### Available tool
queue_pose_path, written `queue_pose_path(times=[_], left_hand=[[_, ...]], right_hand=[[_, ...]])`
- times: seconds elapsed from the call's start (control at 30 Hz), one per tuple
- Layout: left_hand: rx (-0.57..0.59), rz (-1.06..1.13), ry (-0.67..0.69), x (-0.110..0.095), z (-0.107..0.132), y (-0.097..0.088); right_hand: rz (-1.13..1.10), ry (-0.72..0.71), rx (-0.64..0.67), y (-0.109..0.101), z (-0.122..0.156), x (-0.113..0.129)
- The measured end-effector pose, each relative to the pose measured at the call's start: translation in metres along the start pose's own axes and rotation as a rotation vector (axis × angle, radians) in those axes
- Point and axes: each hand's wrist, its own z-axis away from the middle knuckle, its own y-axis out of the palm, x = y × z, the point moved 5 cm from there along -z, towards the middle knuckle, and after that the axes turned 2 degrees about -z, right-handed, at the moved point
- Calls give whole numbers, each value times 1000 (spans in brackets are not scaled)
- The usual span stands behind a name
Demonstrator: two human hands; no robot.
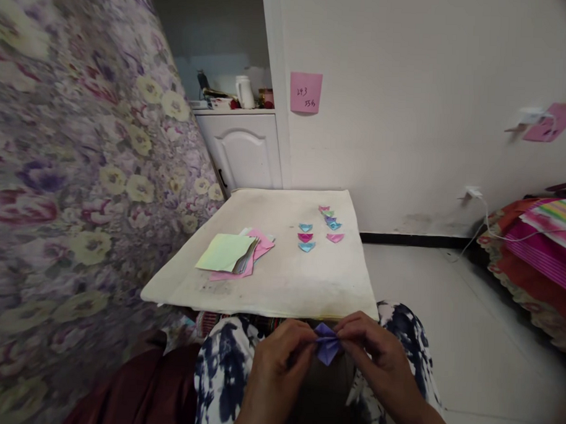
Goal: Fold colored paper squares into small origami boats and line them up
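Observation:
A small folded piece of purple origami paper (327, 345) is held above my lap, just in front of the table's near edge. My left hand (280, 366) pinches its left side between thumb and fingers. On its right side, my right hand (375, 357) grips it the same way. Creases run across the paper, and its lower part comes to a point. Beyond my hands, on the cream-covered table (280, 292), lie several small folded paper pieces, among them a dark pink one (305, 237) and a light pink one (335, 238).
A stack of paper sheets (223, 252), pale green on top, lies on the table's left half. A floral curtain (103, 168) hangs at the left. Behind the table are a white cabinet (245, 149) and a wall with a pink note (306, 92). Bedding (542, 246) is at the right.

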Motion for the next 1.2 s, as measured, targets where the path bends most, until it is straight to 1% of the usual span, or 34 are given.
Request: queue_pose_path(times=[0.17,0.27,0.33,0.4,0.43,0.5,0.57,0.63,0.73,0.83,0.93,1.07,1.13,1.2], left_hand=[[35,49,-14,1,0,2],[65,50,-49,1,-2,2],[80,68,-117,5,-2,3],[103,150,-220,12,-2,7],[124,219,-278,16,-1,10],[183,370,-383,25,1,18],[221,490,-436,30,3,24],[224,573,-442,33,2,27],[208,649,-439,34,1,27],[180,662,-433,37,1,23],[153,650,-382,37,1,19],[116,639,-307,30,-1,12],[124,649,-280,27,-1,10],[122,651,-246,25,-2,9]], right_hand=[[43,79,23,1,-4,1],[16,207,40,0,-5,-6],[-90,334,109,2,-3,-16],[-217,435,192,7,0,-26],[-260,461,212,9,1,-30],[-310,484,212,11,3,-37],[-361,493,188,13,4,-43],[-465,519,156,16,6,-48],[-708,606,106,23,10,-53],[-894,704,71,31,13,-55],[-986,747,45,37,15,-56],[-986,707,-2,41,15,-60],[-905,650,-44,38,14,-60],[-752,574,-80,34,13,-58]])
